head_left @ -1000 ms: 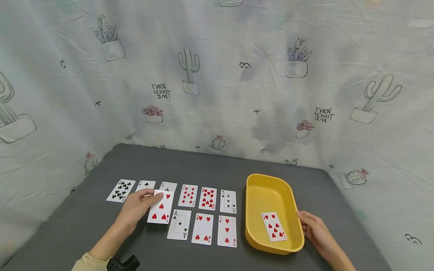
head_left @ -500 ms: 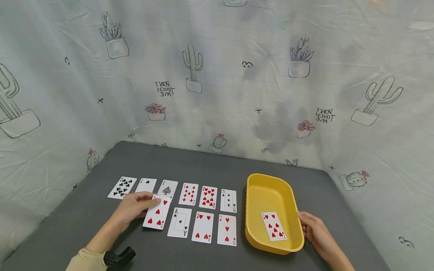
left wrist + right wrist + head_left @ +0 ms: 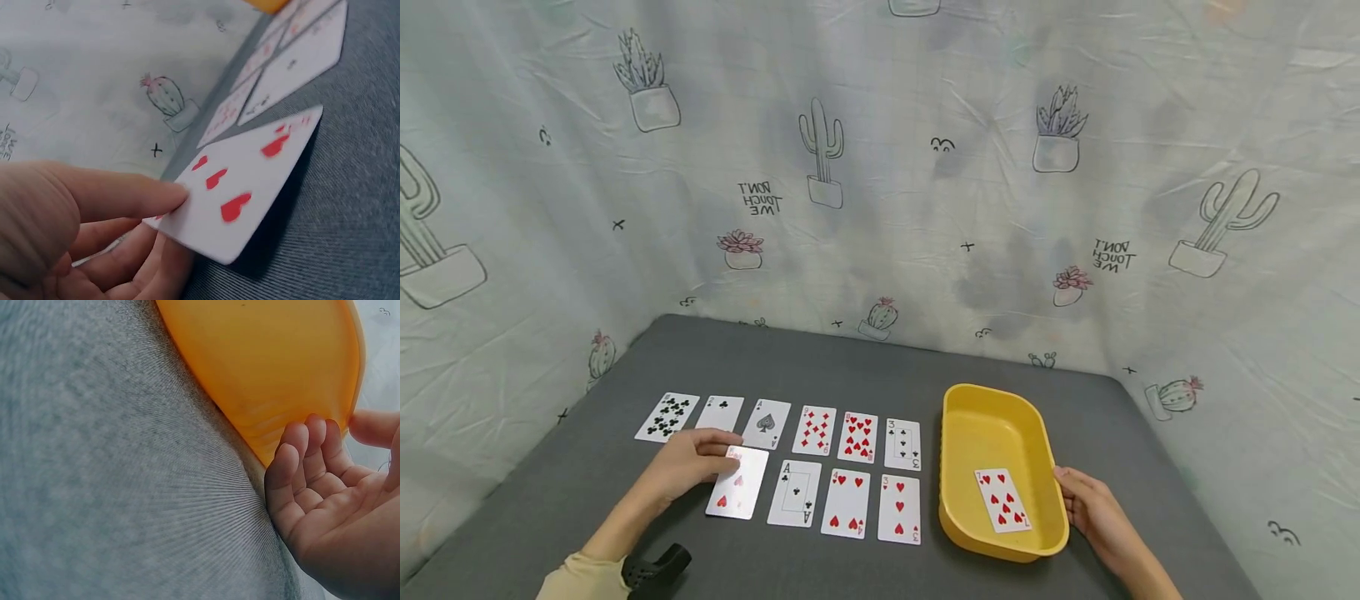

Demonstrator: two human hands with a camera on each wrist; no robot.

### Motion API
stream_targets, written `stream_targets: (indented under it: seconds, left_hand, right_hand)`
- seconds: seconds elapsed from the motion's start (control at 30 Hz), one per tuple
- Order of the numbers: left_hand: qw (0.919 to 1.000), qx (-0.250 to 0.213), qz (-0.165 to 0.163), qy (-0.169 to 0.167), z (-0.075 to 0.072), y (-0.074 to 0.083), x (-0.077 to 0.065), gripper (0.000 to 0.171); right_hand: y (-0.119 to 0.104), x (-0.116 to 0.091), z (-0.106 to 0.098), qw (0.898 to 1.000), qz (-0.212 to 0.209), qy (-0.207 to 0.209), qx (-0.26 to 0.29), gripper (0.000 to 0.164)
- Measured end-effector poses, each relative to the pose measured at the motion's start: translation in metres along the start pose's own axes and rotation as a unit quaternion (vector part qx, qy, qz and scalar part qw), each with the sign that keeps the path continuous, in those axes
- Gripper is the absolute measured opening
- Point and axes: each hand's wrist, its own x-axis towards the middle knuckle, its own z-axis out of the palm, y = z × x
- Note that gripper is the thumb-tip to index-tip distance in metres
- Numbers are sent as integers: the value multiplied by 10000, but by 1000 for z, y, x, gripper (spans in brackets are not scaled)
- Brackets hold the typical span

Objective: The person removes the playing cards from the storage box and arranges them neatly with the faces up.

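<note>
My left hand [image 3: 688, 462] pinches the five of hearts playing card [image 3: 747, 492] by its left side, thumb on the face. In the left wrist view the card [image 3: 250, 181] tilts over the cloth, casting a shadow beneath its near edge. To its right lies a row with the ace of clubs [image 3: 794, 493], four of hearts [image 3: 846, 503] and three of hearts [image 3: 899, 509]. My right hand [image 3: 1097, 508] holds the right side of a yellow tray [image 3: 951, 500], thumb at the rim and fingers against the outer wall. The seven of hearts [image 3: 1003, 501] lies inside the tray.
Behind is a farther row of face-up cards, including the ace of spades [image 3: 767, 423], a diamond card [image 3: 814, 430] and the three of clubs [image 3: 902, 444]. A club card [image 3: 667, 417] lies at far left. Patterned curtain [image 3: 880, 208] hangs around the grey table [image 3: 820, 358].
My left hand has lowered the five of hearts toward the front and left, uncovering the ace of spades and bringing the card level with the near row. My right hand stays on the tray.
</note>
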Motion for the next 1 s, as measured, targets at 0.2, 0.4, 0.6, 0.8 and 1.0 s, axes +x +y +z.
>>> stream_targets:
  seconds: [0.2,0.4,0.6,0.8,1.0]
  left_hand:
    - [9976,637,276,35,3,4,-1,34]
    - [9911,1278,286,239,2,4,0,34]
    - [9890,1432,189,326,3,3,0,39]
    - [9871,1531,213,406,4,4,-1,38]
    - [9850,1634,345,443,7,5,0,36]
  right_hand:
    - [-3,-1,2,10000,-2,72,-40,50]
    - [-1,-1,1,9999,55,87,-93,51]
    - [5,1,-2,10000,22,-49,-68,55]
    - [2,1,-1,9999,-40,-105,-20,56]
    - [1,1,0,9999,-53,-104,-7,56]
